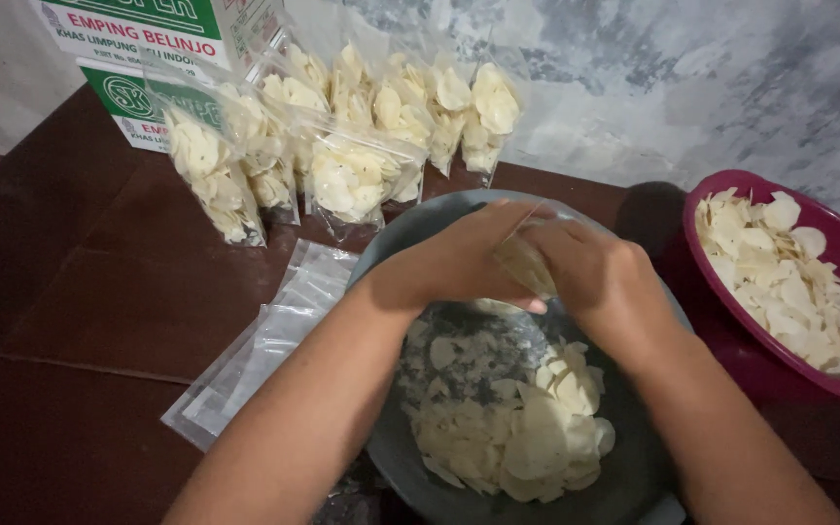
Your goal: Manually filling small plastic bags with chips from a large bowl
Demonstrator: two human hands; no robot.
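both hands, left (459, 261) and right (590, 272), closed on a small bag (525, 264) of chips over the grey basin (391, 457). risk: thin chips crack under squeeze, or spill past the bag mouth onto the floor (99, 311).

Glossy clear plastic bags (342, 175), matt grey basin (391, 457)

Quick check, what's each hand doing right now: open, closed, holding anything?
Left hand: closed on a small clear bag of pale chips, over the grey bowl.
Right hand: closed on the same bag.
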